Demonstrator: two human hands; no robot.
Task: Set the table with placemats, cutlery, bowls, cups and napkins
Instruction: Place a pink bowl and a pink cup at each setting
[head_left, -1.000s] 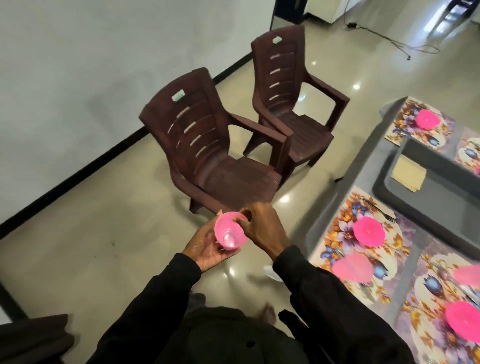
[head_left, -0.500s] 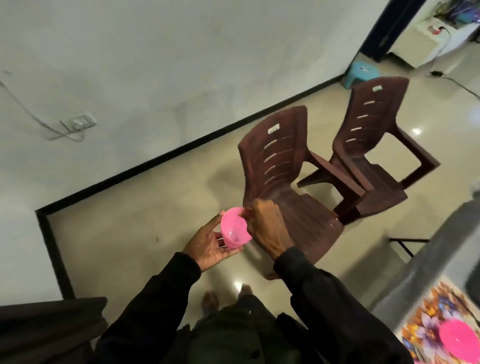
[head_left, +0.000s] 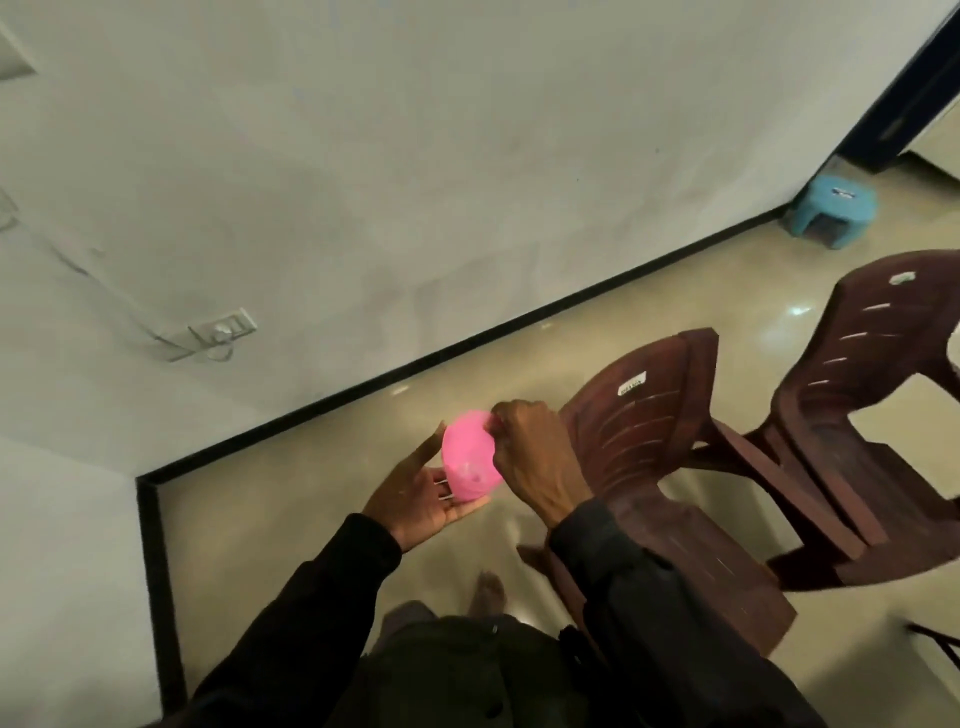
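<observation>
A pink plastic cup (head_left: 469, 457) is held in front of me above the floor, between both hands. My left hand (head_left: 421, 496) cradles it from below and the left, palm up, with its fingers under the cup's base. My right hand (head_left: 535, 462) pinches the cup's rim on the right side. Whether it is one cup or a nested stack, I cannot tell. The set table is out of view.
Two dark brown plastic chairs stand to my right, the nearer (head_left: 654, 467) close to my right arm, the farther (head_left: 841, 415) beyond it. A small blue stool (head_left: 834, 210) sits by the wall. The white wall and black skirting (head_left: 363, 384) run ahead.
My head has turned left, away from the table, so the placemats and bowls have left the view. Both hands have kept hold of the pink cup, which is now tilted more on its side.
</observation>
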